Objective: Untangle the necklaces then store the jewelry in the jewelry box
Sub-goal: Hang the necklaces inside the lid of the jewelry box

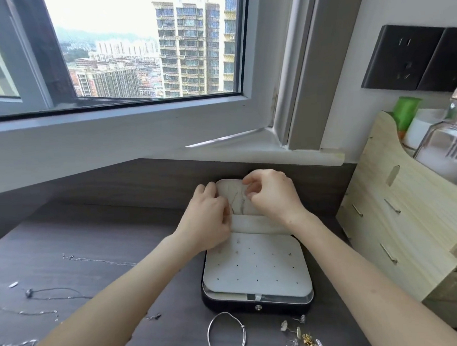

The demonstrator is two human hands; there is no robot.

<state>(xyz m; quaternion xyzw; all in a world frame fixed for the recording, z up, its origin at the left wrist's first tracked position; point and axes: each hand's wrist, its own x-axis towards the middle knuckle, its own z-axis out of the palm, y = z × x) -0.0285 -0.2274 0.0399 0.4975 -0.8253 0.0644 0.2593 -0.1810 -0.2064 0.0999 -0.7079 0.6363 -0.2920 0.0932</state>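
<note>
Hanging a necklace inside the jewelry box (230,307) looks to be the step in hand. In the head view, the only one, the box lies open with its pale lid (229,188) propped upright, and both hands work at that lid. The right hand (273,197) has its fingers curled, with thumb and forefinger drawn together at the top of a thin chain (242,202) that drops from them toward the lid's pocket (254,222). It seems to pinch the chain, though the strand is too fine to be sure.

The left hand (207,217), just left of the chain, curls its fingers in at the pocket's edge. Whether it grips the chain's lower end or the pocket's lip I cannot tell. Below both wrists, between the forearms, lies the dotted earring pad (254,267). Well out past the left forearm, loose chains (28,293) lie apart on the dark table (145,226), seemingly untangled. Nearer the person than the box wait a silver bangle (226,336) and a cluster of earrings and rings (303,336).

Next, I judge, the chain must be seated at the top and its tail tucked gently into the pocket. Then a hand can reach out left for another chain.
</note>
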